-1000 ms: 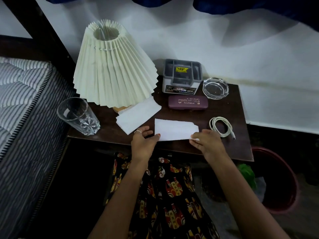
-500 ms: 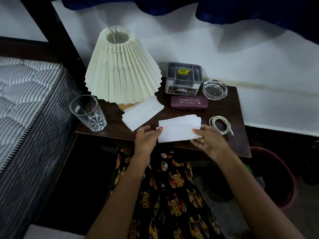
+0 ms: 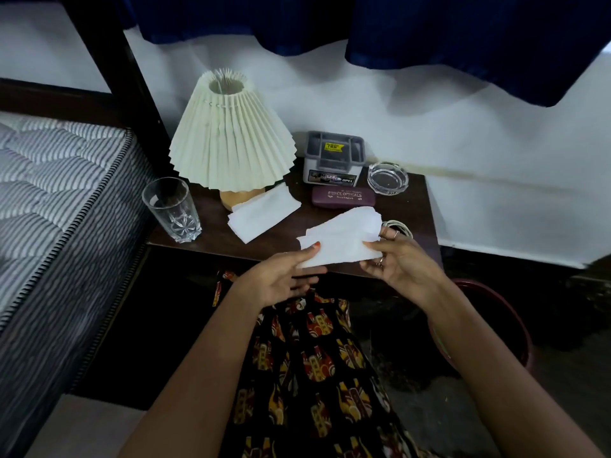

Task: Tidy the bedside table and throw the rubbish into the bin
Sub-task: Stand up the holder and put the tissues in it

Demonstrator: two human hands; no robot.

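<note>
Now both my hands hold one white paper sheet [image 3: 340, 238] above the front edge of the worktop [image 3: 420, 200]. Left hand [image 3: 281, 280]: grip pinching the sheet's near-left corner, thumb on top, fingers under. Right hand [image 3: 401, 267]: grip pinching the right edge, fingertips curled onto the paper. Sheet is lifted, tilted up to the right, slightly crumpled.

A second white sheet [image 3: 264, 213] lies flat on the worktop, touching the lamp base, apart from the held one. Pleated cream lamp [image 3: 231, 140] stands at the back left. Clear drinking glass [image 3: 172, 208] upright at the left front corner. Grey organiser box [image 3: 334, 160] at the back; maroon spectacle case [image 3: 344, 196] just in front of it. Glass ashtray [image 3: 388, 176] beside the box, to the right. Coiled white cable [image 3: 401, 226] partly hidden behind my right hand.

Dark red bin [image 3: 496, 312] sits on the floor below the worktop's right side. Striped mattress [image 3: 49, 193] at left.
</note>
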